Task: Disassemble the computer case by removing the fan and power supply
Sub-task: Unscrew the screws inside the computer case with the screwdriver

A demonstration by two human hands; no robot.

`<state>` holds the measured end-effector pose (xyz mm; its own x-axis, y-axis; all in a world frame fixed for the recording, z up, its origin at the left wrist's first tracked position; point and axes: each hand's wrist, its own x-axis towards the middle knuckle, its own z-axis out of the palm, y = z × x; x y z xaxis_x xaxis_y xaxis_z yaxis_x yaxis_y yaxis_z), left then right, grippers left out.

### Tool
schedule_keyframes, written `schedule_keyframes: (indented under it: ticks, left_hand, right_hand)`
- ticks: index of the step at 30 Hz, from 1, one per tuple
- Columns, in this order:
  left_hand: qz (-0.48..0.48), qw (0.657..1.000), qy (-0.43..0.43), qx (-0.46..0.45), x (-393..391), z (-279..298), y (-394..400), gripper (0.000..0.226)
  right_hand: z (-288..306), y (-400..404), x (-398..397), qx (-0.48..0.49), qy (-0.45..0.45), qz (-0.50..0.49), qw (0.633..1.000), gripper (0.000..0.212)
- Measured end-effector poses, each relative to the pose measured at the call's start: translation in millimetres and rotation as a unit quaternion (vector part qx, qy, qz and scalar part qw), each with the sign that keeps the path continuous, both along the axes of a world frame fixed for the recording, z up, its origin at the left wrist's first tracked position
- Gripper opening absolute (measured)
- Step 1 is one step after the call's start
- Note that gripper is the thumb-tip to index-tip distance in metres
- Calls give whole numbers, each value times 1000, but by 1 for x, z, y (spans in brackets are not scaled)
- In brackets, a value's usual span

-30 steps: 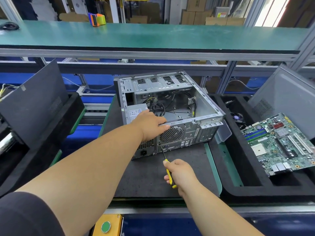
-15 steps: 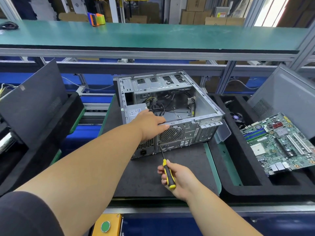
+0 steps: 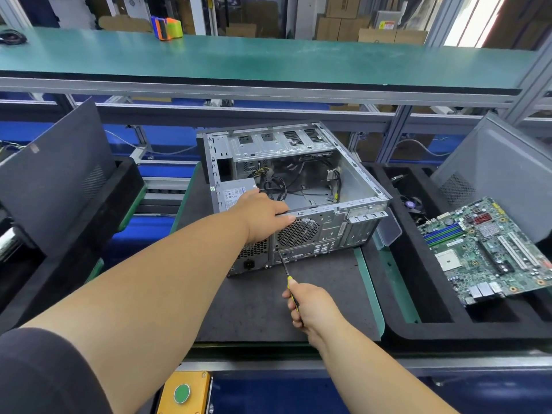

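Your right hand [image 3: 313,306] has re-gripped the screwdriver [image 3: 283,268], fingers curled round it — tip now at the fan grille's [image 3: 297,233] lower-left screw; left hand [image 3: 263,213] keeps pressing the case [image 3: 358,186], fingers over its rim.

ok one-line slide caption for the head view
Left hand steadies the open computer case while the right hand sets a screwdriver below the fan grille.

The silver computer case [image 3: 298,186] lies on its side at the centre of the frame, its open side up, rear panel facing the viewer. The grey power supply [image 3: 236,194] sits in its left near corner. The round fan grille [image 3: 298,233] shows on the rear panel, loose black cables [image 3: 276,186] inside.
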<state>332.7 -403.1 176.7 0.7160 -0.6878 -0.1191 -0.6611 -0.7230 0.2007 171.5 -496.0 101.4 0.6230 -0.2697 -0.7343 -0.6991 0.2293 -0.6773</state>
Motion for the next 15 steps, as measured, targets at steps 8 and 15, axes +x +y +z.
schedule_keyframes:
  ticks: [8, 15]
  left_hand:
    - [-1, 1000, -8, 3, -3, -2, 1, 40]
    - [-10, 1000, -6, -16, -3, -2, -2, 30]
  right_hand:
    - [-4, -4, -10, 231, -39, -88, 968, 31]
    - [-12, -8, -6, 377, -55, -97, 919, 39]
